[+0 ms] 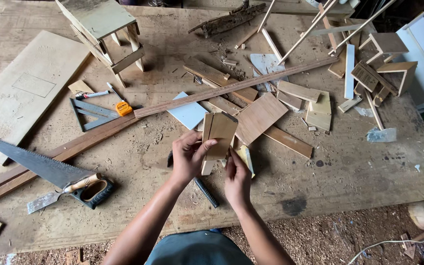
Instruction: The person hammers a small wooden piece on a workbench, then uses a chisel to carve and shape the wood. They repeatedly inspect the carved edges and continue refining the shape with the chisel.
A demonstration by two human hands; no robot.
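Plywood, pale and flat, forms the small wood pieces (218,137) held upright together above the dusty table (349,172). Left hand (188,158) has its grip closed around their left edge, thumb laid across the front face. Right hand (236,177) pinches their lower right edge from below. Nearby lie a toothed handsaw (45,167), a chisel (57,194) and a long wooden strip (231,88).

both hands (212,164) hold small wood pieces (219,135) above the workbench (349,172).
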